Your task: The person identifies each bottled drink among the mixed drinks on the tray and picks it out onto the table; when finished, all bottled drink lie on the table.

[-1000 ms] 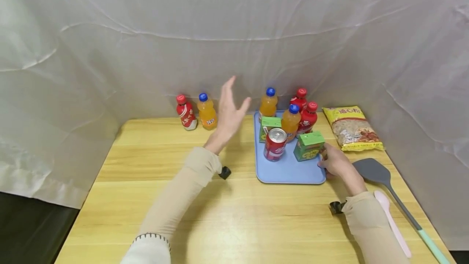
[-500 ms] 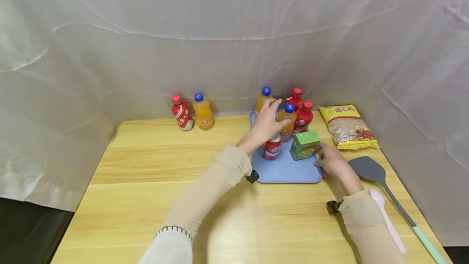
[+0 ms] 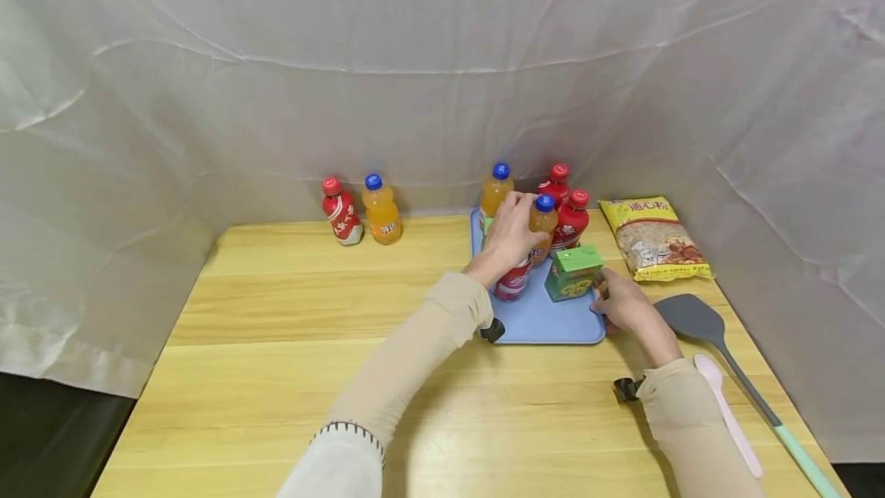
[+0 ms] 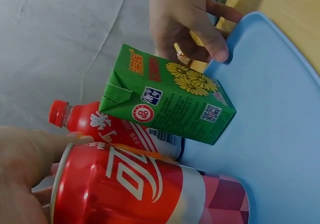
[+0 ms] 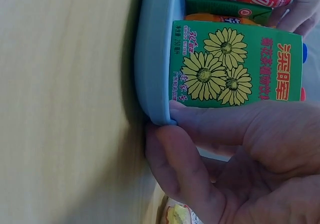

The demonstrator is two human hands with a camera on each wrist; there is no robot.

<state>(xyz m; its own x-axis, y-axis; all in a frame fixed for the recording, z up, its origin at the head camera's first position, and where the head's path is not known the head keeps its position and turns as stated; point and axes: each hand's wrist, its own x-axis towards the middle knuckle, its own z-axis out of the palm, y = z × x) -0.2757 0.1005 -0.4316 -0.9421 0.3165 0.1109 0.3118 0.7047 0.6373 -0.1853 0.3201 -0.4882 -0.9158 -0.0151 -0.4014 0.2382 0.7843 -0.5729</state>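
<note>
My left hand (image 3: 508,240) is over the blue tray (image 3: 553,327), above and behind a red drink can (image 3: 513,283). Its fingers are bent over a green drink carton (image 5: 215,6), mostly hidden, with the thumb close to an orange soda bottle (image 3: 544,230). Whether it grips the carton is hidden. My right hand (image 3: 622,302) pinches the tray's right rim between thumb and fingers, beside another green drink carton (image 3: 574,275) with yellow flowers printed on it. Two red bottles (image 3: 570,223) and another orange soda bottle (image 3: 496,192) stand at the tray's back.
A red bottle (image 3: 342,214) and an orange soda bottle (image 3: 382,212) stand at the back of the wooden table (image 3: 276,383), left of the tray. To the right lie a yellow pasta bag (image 3: 657,240), a grey spatula (image 3: 691,317) and a pink spoon (image 3: 726,413). Grey cloth (image 3: 415,98) hangs behind.
The left hand has moved right from beside the tray to over the can, then slightly farther right and down, with its fingers more bent. The right hand stays at the tray rim.
</note>
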